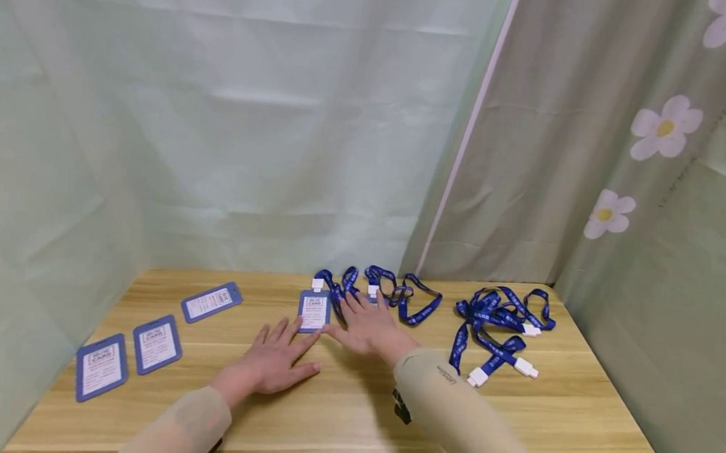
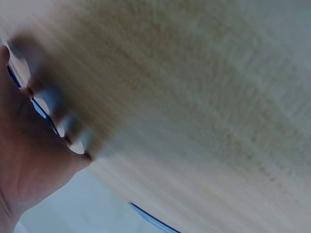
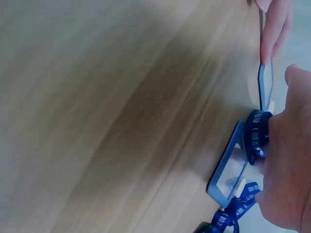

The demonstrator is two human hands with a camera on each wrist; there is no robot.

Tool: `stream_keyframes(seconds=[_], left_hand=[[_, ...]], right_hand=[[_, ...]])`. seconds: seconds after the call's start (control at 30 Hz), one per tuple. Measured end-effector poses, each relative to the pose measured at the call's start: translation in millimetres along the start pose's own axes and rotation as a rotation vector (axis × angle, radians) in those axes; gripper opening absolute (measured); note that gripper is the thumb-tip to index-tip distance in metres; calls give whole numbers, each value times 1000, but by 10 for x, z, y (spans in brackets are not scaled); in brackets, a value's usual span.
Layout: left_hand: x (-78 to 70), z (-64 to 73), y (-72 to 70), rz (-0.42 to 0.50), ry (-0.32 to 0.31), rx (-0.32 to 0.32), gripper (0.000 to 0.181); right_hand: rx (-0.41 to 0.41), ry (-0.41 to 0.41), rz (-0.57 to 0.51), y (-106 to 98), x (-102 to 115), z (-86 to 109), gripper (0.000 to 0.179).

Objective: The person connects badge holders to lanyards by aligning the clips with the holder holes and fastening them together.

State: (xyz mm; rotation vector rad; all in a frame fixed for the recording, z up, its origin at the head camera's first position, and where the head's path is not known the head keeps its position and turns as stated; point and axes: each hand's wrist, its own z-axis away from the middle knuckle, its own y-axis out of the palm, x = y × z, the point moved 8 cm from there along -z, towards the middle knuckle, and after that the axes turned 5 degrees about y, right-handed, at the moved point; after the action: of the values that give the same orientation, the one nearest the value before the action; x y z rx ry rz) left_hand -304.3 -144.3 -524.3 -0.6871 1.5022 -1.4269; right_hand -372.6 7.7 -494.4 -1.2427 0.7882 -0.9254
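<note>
My left hand (image 1: pixel 273 361) lies with spread, extended fingers, its fingertips at the lower left corner of a blue ID card holder (image 1: pixel 314 312). A white clip (image 1: pixel 317 285) joins this holder to a dark blue lanyard (image 1: pixel 348 279). Over a second card holder (image 3: pixel 228 171) is my right hand (image 1: pixel 369 329), fingers stretched out and thumb towards the first holder. That hand hides most of the second holder in the head view; its own lanyard (image 1: pixel 419 306) loops away to the right. Only the left hand's edge and fingertips show in the left wrist view.
On the left of the wooden table (image 1: pixel 330 435) lie three holders without lanyards: one upper (image 1: pixel 211 302), one middle (image 1: pixel 158 344), one lower (image 1: pixel 101 367). A tangle of blue lanyards (image 1: pixel 492 313) with white clips (image 1: pixel 525 367) spreads at right. Curtains (image 1: pixel 279 138) enclose the table.
</note>
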Motion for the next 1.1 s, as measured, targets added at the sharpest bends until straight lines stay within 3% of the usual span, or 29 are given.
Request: stream_keyframes(seconds=[0.27,0.5,0.63,0.8,1.1], left_hand=[[28,-12,28,13,9,-28,76],[-45,26,-55,18,-7,7,74],[-80,41,-139,42,7,-7,70],[-74,33,-168,49,5,-12,66],[-165,53,-234,56,31,-49,64]], right_hand=[[-5,32,31,5,-38,-162,85],[-78,-46,-93,-16,-89,-11,72],[-139,-101,-124,-23,-209,263,68],[-219,-141,-146,32,-508,755,65],[-393,-54,-196,38,-1338,1553,60]])
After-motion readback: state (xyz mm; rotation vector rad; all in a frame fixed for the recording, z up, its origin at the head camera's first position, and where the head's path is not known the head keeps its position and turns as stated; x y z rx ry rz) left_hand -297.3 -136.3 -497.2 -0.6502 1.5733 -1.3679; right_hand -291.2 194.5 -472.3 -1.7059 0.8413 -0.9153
